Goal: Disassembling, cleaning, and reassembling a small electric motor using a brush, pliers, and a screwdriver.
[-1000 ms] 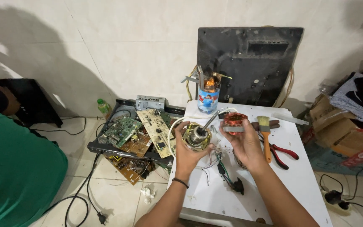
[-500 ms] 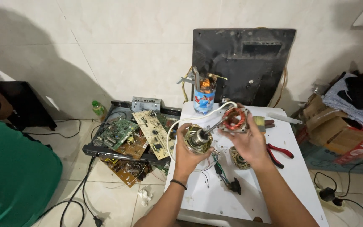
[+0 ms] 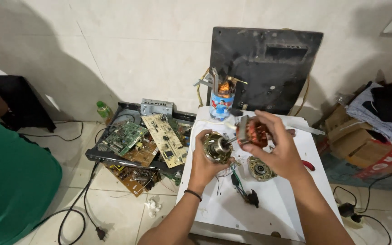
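Stood at the white table's far edge, before a dark back panel: a labelled can [image 3: 221,107], blue, white and red. Lay at the right on the floor: brown cardboard boxes [image 3: 346,137], one red-printed carton [image 3: 385,161]. No lit screens.

Bare forearms, dark wristband [image 3: 192,194]

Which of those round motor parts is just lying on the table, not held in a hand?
The grey metal housing under the right hand; the copper-wound part and the shafted part are each gripped.

place: repair workshop | evidence: piled circuit boards [image 3: 153,140], pliers [image 3: 308,165], tiled floor [image 3: 123,213]
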